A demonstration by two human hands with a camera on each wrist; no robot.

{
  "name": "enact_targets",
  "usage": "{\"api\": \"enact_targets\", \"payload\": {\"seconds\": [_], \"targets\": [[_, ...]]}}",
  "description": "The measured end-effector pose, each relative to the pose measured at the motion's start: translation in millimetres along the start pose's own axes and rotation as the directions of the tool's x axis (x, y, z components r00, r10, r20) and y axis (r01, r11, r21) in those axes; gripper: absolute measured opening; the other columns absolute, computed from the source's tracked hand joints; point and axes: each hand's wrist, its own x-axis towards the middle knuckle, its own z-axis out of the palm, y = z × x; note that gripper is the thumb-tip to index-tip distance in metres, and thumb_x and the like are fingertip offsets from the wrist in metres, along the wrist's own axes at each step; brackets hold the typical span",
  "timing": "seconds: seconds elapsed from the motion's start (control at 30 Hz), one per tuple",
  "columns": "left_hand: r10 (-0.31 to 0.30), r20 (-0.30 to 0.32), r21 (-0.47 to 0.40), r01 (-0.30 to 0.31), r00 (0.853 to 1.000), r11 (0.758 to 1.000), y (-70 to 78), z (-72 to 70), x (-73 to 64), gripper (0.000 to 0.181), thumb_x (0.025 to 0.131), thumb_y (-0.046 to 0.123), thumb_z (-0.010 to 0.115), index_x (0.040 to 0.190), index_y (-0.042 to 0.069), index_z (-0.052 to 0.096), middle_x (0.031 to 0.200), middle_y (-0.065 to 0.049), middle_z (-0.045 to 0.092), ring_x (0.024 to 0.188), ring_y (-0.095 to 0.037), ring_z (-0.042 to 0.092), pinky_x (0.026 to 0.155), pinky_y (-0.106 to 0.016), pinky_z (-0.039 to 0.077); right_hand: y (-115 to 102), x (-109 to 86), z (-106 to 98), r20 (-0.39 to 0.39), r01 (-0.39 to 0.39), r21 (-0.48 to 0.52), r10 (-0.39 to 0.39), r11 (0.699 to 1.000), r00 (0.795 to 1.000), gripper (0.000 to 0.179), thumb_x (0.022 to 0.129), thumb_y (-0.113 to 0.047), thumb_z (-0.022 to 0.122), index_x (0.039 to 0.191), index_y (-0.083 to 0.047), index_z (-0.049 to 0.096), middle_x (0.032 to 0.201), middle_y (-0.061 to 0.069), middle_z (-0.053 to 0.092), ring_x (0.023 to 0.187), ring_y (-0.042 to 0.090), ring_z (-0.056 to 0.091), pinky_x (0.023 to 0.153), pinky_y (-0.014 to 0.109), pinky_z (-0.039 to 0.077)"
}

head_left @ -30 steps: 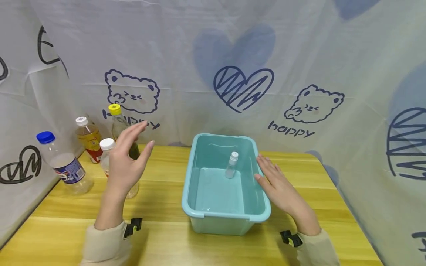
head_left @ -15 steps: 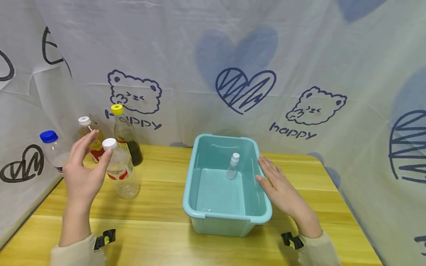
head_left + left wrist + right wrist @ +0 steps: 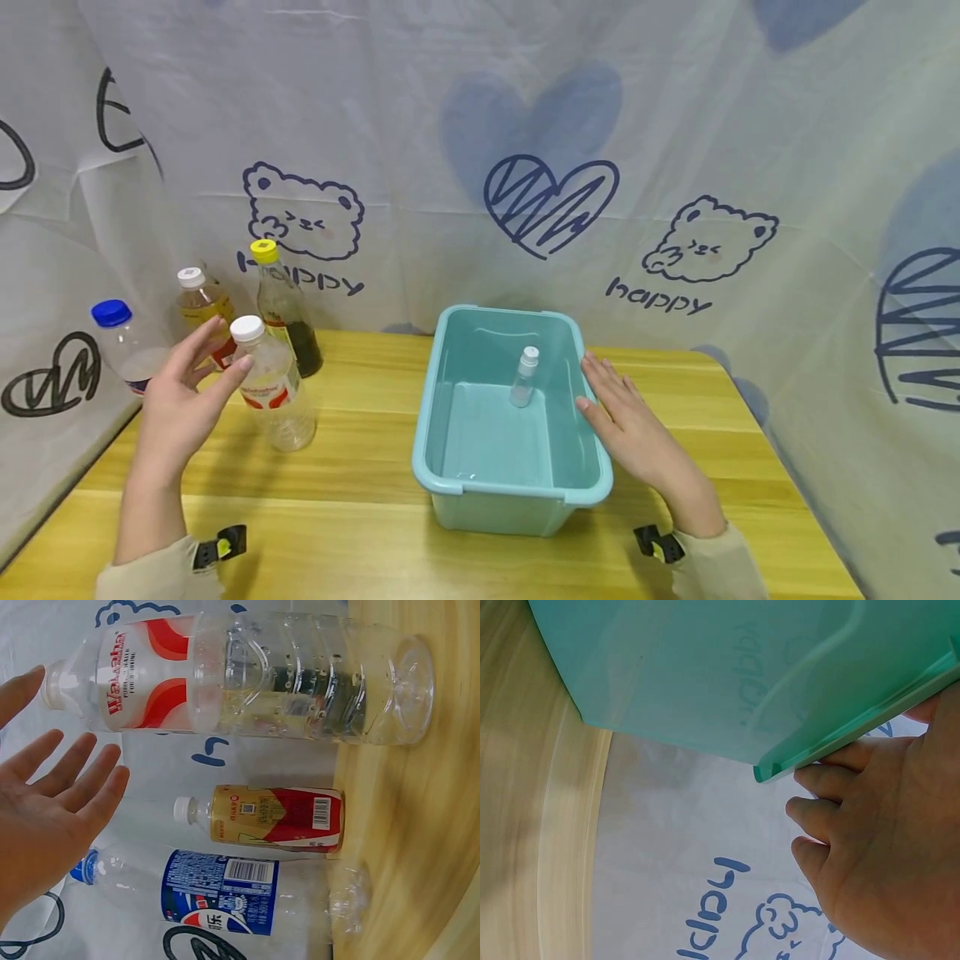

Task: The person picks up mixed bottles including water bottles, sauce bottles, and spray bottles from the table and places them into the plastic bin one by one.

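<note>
My left hand (image 3: 178, 410) is held just left of a clear plastic water bottle (image 3: 276, 398) with a white cap and a red-and-white label. Its thumb and fingers are spread apart and hold nothing. In the left wrist view the thumb tip is close beside the bottle's cap (image 3: 54, 685); whether they touch, I cannot tell. A light teal plastic tub (image 3: 422, 408) stands mid-table, with a small clear bottle (image 3: 522, 385) with a white cap upright inside it. My right hand (image 3: 641, 435) rests with straight fingers along the tub's right rim.
Behind my left hand stand a blue-capped cola bottle (image 3: 123, 340), partly hidden, and a tea-coloured drink bottle (image 3: 204, 302). A yellow-capped bottle (image 3: 302, 337) with dark liquid stands behind the water bottle. A printed cloth (image 3: 420, 208) closes off the wooden table (image 3: 360, 508) at the back.
My left hand has moved left and down, from in front of the water bottle to its left side, uncovering it. The right hand stays at the tub's rim.
</note>
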Motion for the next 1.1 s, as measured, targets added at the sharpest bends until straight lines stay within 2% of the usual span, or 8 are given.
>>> {"api": "enact_targets", "payload": {"seconds": [0.17, 0.33, 0.4, 0.5, 0.57, 0.63, 0.83, 1.1], "targets": [[-0.029, 0.065, -0.002, 0.029, 0.997, 1.0, -5.6, 0.7, 1.6, 0.07, 0.103, 0.033, 0.066, 0.164, 0.022, 0.033, 0.162, -0.018, 0.04, 0.143, -0.021, 0.046, 0.098, -0.002, 0.039, 0.7, 0.8, -0.2, -0.001, 0.005, 0.002, -0.005, 1.0, 1.0, 0.064, 0.113, -0.04, 0.039, 0.164, -0.005, 0.025, 0.172, 0.012, 0.019, 0.159, 0.037, 0.012, 0.127, 0.061, 0.009], [-0.039, 0.092, 0.019, 0.037, 0.995, 0.999, -7.1, 1.6, 2.4, 0.072, 0.103, 0.034, 0.066, 0.164, 0.017, 0.032, 0.157, -0.024, 0.044, 0.142, -0.025, 0.046, 0.104, -0.009, 0.041, 1.0, 1.4, -1.0, -0.001, 0.005, 0.0, -0.005, 1.0, 1.0, 0.064, 0.113, -0.04, 0.039, 0.165, -0.005, 0.025, 0.172, 0.014, 0.02, 0.159, 0.037, 0.012, 0.127, 0.062, 0.009], [-0.042, 0.108, 0.026, 0.04, 0.993, 0.999, -7.6, 2.0, 2.5, 0.073, 0.103, 0.035, 0.066, 0.165, 0.015, 0.031, 0.158, -0.024, 0.043, 0.144, -0.029, 0.044, 0.112, -0.018, 0.041, 0.8, 1.5, -1.3, 0.002, 0.003, 0.0, -0.003, 1.0, 1.0, 0.064, 0.113, -0.04, 0.039, 0.165, -0.005, 0.025, 0.172, 0.014, 0.02, 0.159, 0.037, 0.012, 0.127, 0.062, 0.009], [-0.048, 0.138, 0.031, 0.044, 0.989, 0.999, -7.7, 2.9, 2.6, 0.075, 0.104, 0.036, 0.065, 0.165, 0.013, 0.029, 0.161, -0.025, 0.04, 0.145, -0.041, 0.04, 0.121, -0.043, 0.038, 0.5, 1.7, -1.5, 0.007, -0.001, 0.003, 0.001, 1.0, 1.0, 0.064, 0.113, -0.041, 0.039, 0.165, -0.005, 0.024, 0.172, 0.014, 0.019, 0.159, 0.037, 0.012, 0.127, 0.061, 0.008], [-0.047, 0.159, 0.028, 0.044, 0.986, 0.999, -7.5, 4.0, 2.6, 0.076, 0.104, 0.037, 0.064, 0.165, 0.01, 0.028, 0.16, -0.026, 0.039, 0.143, -0.046, 0.039, 0.12, -0.058, 0.034, 0.6, 1.6, -1.6, 0.008, -0.002, 0.002, 0.002, 1.0, 1.0, 0.064, 0.113, -0.041, 0.039, 0.165, -0.005, 0.024, 0.172, 0.014, 0.019, 0.159, 0.037, 0.012, 0.127, 0.062, 0.009], [-0.046, 0.172, 0.031, 0.041, 0.984, 0.999, -7.1, 5.4, 2.6, 0.076, 0.104, 0.037, 0.064, 0.164, 0.007, 0.028, 0.159, -0.028, 0.04, 0.14, -0.049, 0.04, 0.116, -0.067, 0.033, 0.9, 1.2, -1.7, 0.007, -0.003, 0.001, 0.003, 1.0, 1.0, 0.064, 0.113, -0.04, 0.039, 0.165, -0.005, 0.024, 0.172, 0.014, 0.019, 0.159, 0.037, 0.012, 0.127, 0.062, 0.009], [-0.053, 0.183, 0.036, 0.047, 0.982, 0.998, -7.2, 8.2, 1.8, 0.078, 0.104, 0.037, 0.064, 0.163, 0.001, 0.028, 0.156, -0.032, 0.041, 0.139, -0.052, 0.04, 0.111, -0.071, 0.035, 1.5, 0.4, -1.6, 0.004, -0.003, -0.002, 0.003, 1.0, 1.0, 0.064, 0.113, -0.04, 0.039, 0.164, -0.004, 0.024, 0.172, 0.014, 0.019, 0.159, 0.038, 0.012, 0.127, 0.062, 0.009], [-0.07, 0.189, 0.027, 0.066, 0.979, 0.997, -7.4, 8.8, 3.1, 0.079, 0.104, 0.038, 0.065, 0.163, 0.001, 0.028, 0.16, -0.031, 0.036, 0.144, -0.054, 0.036, 0.109, -0.072, 0.037, 0.5, 0.5, -0.7, 0.008, -0.006, 0.004, 0.006, 1.0, 1.0, 0.064, 0.113, -0.041, 0.039, 0.165, -0.005, 0.024, 0.172, 0.013, 0.018, 0.159, 0.037, 0.012, 0.127, 0.061, 0.008]]}}
